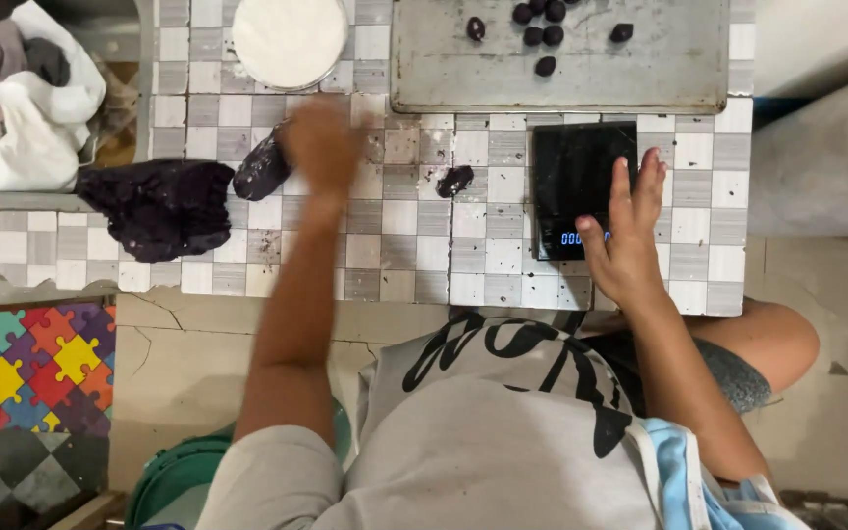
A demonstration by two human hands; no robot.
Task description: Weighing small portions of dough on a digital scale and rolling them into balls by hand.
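- Fingers [640, 182] of the right hand [625, 236] spread open and flat, tips resting on the black digital scale [581, 177], thumb lying beside its lit blue display.
- Fingers of the left hand [321, 142] blurred by motion; cannot tell whether open or closed, though apparently touching the long dark purple dough piece [262, 167] at its right end.
- Just left of that piece, a bigger dark purple dough mass [159, 206] lying at the left edge of the worktop [414, 255].
- Between the two hands, a small dark dough lump [455, 180] lying alone on the checkered grey and white tiles, apart from both.
- Beyond the scale, a grey metal tray [640, 79] with several small dark dough balls [540, 25] grouped near its far edge.
- Left of the tray, a round white lid or disc [290, 39] lying flat at the worktop's far side.
- Further left, off the worktop, white plastic bags [36, 118] and grey cloth piled together.
- Down on the floor, a colourful puzzle-pattern mat [31, 363] and a green bucket [179, 476] under the left arm.
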